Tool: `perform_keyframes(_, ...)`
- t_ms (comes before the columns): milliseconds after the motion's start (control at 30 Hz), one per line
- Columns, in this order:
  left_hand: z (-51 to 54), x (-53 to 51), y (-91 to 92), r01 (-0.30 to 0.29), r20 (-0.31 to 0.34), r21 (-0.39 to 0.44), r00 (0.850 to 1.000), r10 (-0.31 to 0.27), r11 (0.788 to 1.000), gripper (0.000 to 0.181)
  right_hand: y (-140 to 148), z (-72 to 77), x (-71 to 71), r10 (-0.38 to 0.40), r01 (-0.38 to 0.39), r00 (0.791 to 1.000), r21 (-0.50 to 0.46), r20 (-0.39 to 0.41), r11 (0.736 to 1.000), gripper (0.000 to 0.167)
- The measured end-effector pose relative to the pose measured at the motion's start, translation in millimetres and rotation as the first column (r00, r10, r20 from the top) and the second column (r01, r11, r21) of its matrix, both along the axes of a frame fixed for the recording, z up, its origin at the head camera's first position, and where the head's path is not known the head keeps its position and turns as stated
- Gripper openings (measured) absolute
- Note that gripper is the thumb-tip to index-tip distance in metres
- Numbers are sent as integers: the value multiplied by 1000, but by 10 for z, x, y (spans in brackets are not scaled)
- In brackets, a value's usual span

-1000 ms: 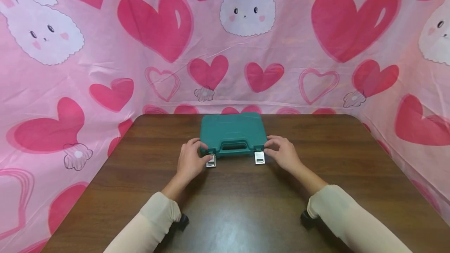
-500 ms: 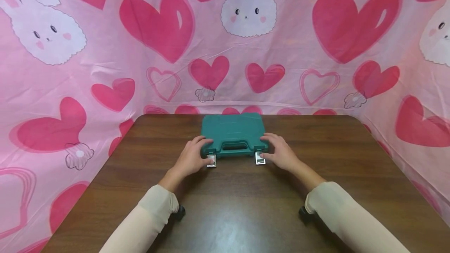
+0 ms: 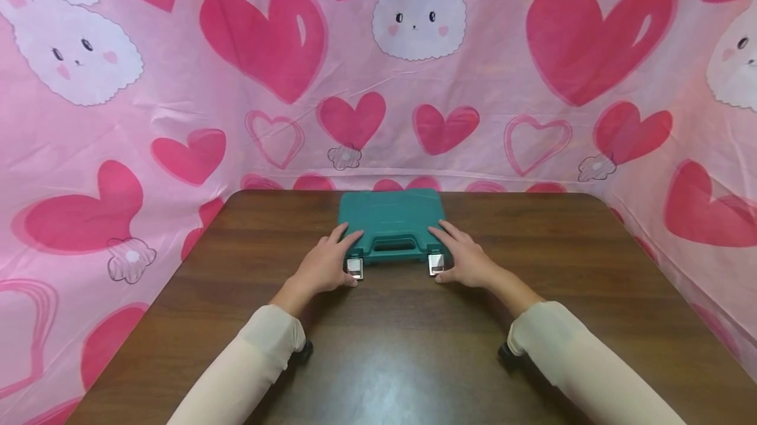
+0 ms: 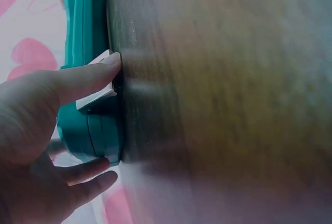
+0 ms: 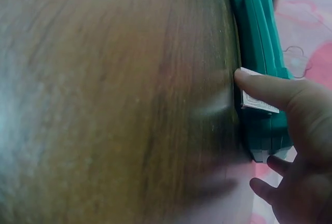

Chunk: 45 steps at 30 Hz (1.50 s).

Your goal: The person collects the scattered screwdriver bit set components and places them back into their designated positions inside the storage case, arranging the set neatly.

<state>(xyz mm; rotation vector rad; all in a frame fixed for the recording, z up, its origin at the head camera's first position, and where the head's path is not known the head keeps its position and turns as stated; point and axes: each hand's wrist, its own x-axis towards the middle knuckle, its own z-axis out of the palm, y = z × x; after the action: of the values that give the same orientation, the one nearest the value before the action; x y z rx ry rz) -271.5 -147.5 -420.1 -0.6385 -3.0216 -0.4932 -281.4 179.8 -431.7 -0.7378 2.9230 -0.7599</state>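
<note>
A teal plastic carrying case (image 3: 392, 211) lies flat at the far side of the table, its lid down and its handle facing me. Two silver metal latches stick out from its front, the left latch (image 3: 355, 268) and the right latch (image 3: 435, 264). My left hand (image 3: 324, 263) spreads over the case's front left corner, fingers on the lid and side. In the left wrist view its thumb (image 4: 93, 79) lies across the latch. My right hand (image 3: 470, 259) mirrors this at the right corner, with its thumb (image 5: 262, 86) at the other latch's edge.
The case rests on a brown wood-grain table (image 3: 390, 346) close to its back edge. A pink cloth (image 3: 473, 83) with hearts and rabbits hangs behind and along both sides. Dark straps show under both cream sleeves (image 3: 254, 353).
Both hands have spread their fingers further onto the lid. The thumbs have slid down towards the latches' lower edges. The case stays where it was.
</note>
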Motion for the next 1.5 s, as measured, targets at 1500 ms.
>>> perform_keyframes(1500,36,-24,-45,-169,165,230,977,133,958,95,-19,102,121,-222,237,970,-177,102,955,77)
